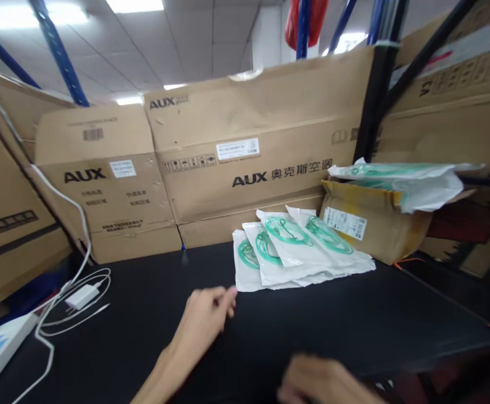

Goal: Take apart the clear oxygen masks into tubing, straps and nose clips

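My left hand hovers over or rests on the black tabletop, its fingers loosely curled together. Its fingertips are beside the lower left corner of a fanned stack of clear-fronted white packets, and I cannot tell if they touch. I see nothing held in that hand. Coiled green tubing shows through the packets, which overlap each other. Nearer the front edge, my right hand is smeared by motion and partly out of view. Its fingers cannot be made out, and it is apart from the packets.
An open cardboard box on the right has more green-tubing packets across its top. Large AUX cartons wall the back. At left lie a white charger, looped cables and a power strip. A black shelf post stands at right.
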Motion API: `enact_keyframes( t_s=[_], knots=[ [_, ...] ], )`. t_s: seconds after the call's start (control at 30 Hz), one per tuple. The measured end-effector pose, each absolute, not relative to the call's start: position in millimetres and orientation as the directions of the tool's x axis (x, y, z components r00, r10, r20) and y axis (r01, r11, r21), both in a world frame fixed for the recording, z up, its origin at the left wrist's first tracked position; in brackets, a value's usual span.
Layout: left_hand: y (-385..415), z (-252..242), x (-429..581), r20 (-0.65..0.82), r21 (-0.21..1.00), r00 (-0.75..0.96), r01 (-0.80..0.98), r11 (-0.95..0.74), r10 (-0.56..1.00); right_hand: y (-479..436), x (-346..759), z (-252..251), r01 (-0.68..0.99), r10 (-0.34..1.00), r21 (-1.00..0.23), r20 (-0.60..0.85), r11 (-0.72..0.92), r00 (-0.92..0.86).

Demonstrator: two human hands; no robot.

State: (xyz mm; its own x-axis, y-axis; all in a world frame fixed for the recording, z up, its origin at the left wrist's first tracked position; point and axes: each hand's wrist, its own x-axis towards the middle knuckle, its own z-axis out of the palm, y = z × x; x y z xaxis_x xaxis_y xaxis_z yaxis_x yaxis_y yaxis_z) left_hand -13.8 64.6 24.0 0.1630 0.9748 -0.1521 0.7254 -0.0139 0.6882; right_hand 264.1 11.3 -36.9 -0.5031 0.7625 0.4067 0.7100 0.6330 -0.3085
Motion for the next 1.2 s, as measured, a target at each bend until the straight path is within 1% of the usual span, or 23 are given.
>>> enact_keyframes(
  t_s=[0.07, 0.17, 0.27, 0.33, 0.4, 0.5, 0.63, 0.7, 0.77, 0.87, 0.93, 1.0, 1.1, 1.2],
  knots=[
    [110, 45, -5, -0.072, 0.670, 0.033, 0.742, 0.024, 0.997, 47, 253, -5, 0.720, 0.706, -0.206, 0.492, 0.663, -0.509],
    [164, 61, 12, -0.023, 0.675, -0.070, 0.735, 0.067, 0.997, 100, 225, 26, 0.738, 0.626, -0.063, 0.582, 0.671, -0.520],
    [187, 56, 20, -0.008, 0.680, -0.109, 0.728, 0.085, 0.994, 133, 203, 26, 0.745, 0.574, 0.035, 0.614, 0.666, -0.541],
    [187, 49, 14, -0.011, 0.673, -0.124, 0.733, 0.099, 0.992, 143, 200, 18, 0.756, 0.564, 0.059, 0.629, 0.652, -0.535],
    [179, 44, -3, -0.020, 0.654, -0.143, 0.747, 0.121, 0.990, 146, 202, 12, 0.763, 0.562, 0.059, 0.640, 0.644, -0.524],
    [155, 38, -39, -0.042, 0.609, -0.168, 0.777, 0.159, 0.985, 140, 208, 14, 0.757, 0.563, 0.027, 0.651, 0.653, -0.509],
    [103, 34, -86, -0.074, 0.537, -0.167, 0.824, 0.181, 0.983, 103, 216, 25, 0.719, 0.565, -0.059, 0.664, 0.692, -0.490],
    [79, 36, -103, -0.046, 0.501, -0.174, 0.848, 0.174, 0.984, 76, 221, 26, 0.696, 0.579, -0.120, 0.663, 0.708, -0.475],
    [65, 41, -114, 0.042, 0.469, -0.189, 0.871, 0.148, 0.981, 52, 222, 25, 0.658, 0.590, -0.174, 0.645, 0.732, -0.486],
    [69, 49, -122, 0.218, 0.439, -0.173, 0.896, 0.062, 0.961, 37, 214, 20, 0.605, 0.594, -0.234, 0.626, 0.761, -0.505],
    [84, 48, -123, 0.291, 0.430, -0.134, 0.903, -0.004, 0.947, 41, 204, 16, 0.579, 0.597, -0.270, 0.626, 0.770, -0.502],
    [100, 42, -124, 0.312, 0.430, -0.088, 0.901, -0.058, 0.946, 51, 193, 10, 0.558, 0.604, -0.305, 0.627, 0.772, -0.492],
    [117, 29, -128, 0.298, 0.442, -0.017, 0.889, -0.122, 0.954, 66, 185, 1, 0.540, 0.629, -0.362, 0.621, 0.760, -0.469],
    [122, 20, -136, 0.284, 0.465, 0.027, 0.871, -0.162, 0.958, 77, 188, -5, 0.562, 0.683, -0.429, 0.620, 0.707, -0.387]
  ],
)
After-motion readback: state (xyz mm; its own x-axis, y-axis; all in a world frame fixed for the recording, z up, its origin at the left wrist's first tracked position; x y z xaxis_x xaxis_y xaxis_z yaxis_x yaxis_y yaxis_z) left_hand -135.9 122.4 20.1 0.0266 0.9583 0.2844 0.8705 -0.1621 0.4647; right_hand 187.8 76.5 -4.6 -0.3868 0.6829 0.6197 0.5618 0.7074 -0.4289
